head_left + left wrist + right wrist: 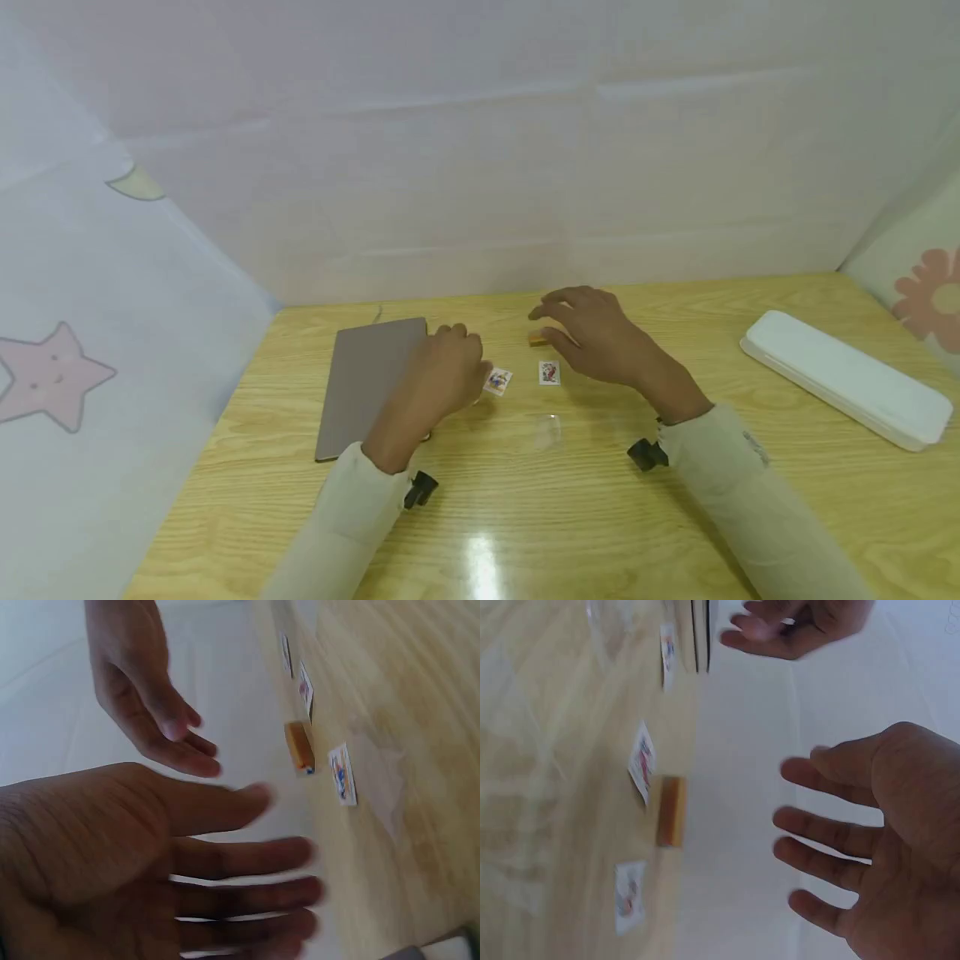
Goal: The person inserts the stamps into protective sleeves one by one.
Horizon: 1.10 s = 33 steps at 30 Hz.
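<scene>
My left hand [448,369] hovers near the right edge of a grey flat folder-like slab, its fingers loosely bent around nothing in the left wrist view. Beside it lies a small picture card [498,381]. A second picture card [549,372] is flat on the table just left of my right hand [600,337]. That hand is raised with relaxed, spread fingers [821,829] and holds nothing. Under its fingertips in the head view sits a small orange-brown block [537,338], fuller in the right wrist view. A third card [629,896] shows there too, hidden in the head view.
The grey slab [363,383] lies at the left on the wooden table [600,517]. Thin clear plastic [551,432] rests in front of the cards. A long white case [846,379] stands at the right. Pale cloth walls [480,183] rise behind and at both sides.
</scene>
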{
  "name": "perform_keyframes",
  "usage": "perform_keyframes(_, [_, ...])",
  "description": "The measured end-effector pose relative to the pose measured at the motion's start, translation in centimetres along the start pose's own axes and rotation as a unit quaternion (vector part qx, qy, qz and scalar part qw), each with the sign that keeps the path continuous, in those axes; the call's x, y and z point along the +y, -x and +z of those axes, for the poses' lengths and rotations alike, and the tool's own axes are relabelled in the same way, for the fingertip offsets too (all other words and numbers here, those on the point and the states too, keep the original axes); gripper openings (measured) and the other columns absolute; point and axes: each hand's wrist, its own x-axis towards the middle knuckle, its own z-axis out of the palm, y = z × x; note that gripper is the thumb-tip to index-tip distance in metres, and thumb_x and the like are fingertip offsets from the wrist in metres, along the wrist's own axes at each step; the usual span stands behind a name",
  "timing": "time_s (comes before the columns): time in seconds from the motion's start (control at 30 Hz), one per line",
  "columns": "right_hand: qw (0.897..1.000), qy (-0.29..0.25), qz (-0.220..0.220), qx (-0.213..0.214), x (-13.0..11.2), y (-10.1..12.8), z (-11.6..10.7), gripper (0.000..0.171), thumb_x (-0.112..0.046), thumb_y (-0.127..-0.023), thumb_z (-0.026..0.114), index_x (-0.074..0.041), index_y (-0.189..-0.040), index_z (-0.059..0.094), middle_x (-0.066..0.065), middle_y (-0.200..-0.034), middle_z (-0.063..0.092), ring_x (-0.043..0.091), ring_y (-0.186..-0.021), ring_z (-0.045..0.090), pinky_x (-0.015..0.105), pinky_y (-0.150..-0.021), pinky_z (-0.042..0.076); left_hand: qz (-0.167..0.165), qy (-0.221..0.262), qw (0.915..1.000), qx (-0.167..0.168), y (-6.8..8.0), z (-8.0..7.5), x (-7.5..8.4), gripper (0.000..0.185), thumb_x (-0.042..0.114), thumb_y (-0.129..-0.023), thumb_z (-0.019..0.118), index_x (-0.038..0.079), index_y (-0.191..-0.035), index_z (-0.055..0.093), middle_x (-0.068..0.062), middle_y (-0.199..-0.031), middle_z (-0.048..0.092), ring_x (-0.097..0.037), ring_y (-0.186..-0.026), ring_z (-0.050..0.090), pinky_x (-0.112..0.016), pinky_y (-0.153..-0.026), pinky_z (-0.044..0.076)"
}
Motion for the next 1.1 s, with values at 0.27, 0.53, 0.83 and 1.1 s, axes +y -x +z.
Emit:
perform_keyframes(0.27, [0.990, -0.073, -0.083, -0.091, -1.2, 0.0, 3.3, 0.021, -0.020, -0.093, 0.057, -0.022, -0.114, 0.061, -0.005, -0.122, 0.055, 0.018, -0.116, 0.046, 0.046, -0.096, 0.034, -0.019, 0.041, 0.9913, -0.124, 1.8, 0.8, 0.3, 0.027, 0.036, -0.081, 0.070, 0.015, -0.071, 0.056, -0.001, -0.073, 0.050, -0.018, -0.066, 0.048, -0.032, -0.052, 0.041])
perform_keyframes(0.53, [0.985, -0.037, -0.118, -0.120, -2.0, 0.3, 4.8, 0.041, -0.020, -0.095, 0.053, -0.019, -0.135, 0.046, 0.007, -0.132, 0.048, 0.030, -0.122, 0.041, 0.050, -0.098, 0.031, -0.011, 0.045, 0.9912, -0.124, 1.6, 1.2, 0.9, 0.015, 0.022, -0.084, 0.065, 0.017, -0.072, 0.058, -0.001, -0.078, 0.053, -0.018, -0.071, 0.050, -0.031, -0.052, 0.043])
perform_keyframes(0.83, [0.992, -0.003, -0.096, -0.082, -2.7, 0.1, 4.9, 0.025, -0.021, -0.088, 0.065, -0.020, -0.113, 0.064, 0.003, -0.110, 0.056, 0.021, -0.097, 0.048, 0.044, -0.093, 0.036, 0.009, 0.045, 0.9919, -0.119, 1.5, 1.3, 1.1, 0.017, 0.008, -0.087, 0.062, 0.014, -0.072, 0.057, 0.000, -0.071, 0.049, -0.015, -0.064, 0.047, -0.026, -0.048, 0.040])
perform_keyframes(1.1, [0.993, -0.057, -0.060, -0.085, -2.8, 0.2, 4.9, 0.006, -0.020, -0.088, 0.065, -0.017, -0.093, 0.063, -0.005, -0.085, 0.050, 0.010, -0.073, 0.042, 0.024, -0.065, 0.040, 0.012, 0.070, 0.9914, -0.110, 1.4, 1.9, 0.5, 0.026, 0.001, -0.088, 0.052, 0.014, -0.066, 0.053, 0.000, -0.068, 0.049, -0.013, -0.059, 0.041, -0.025, -0.044, 0.035])
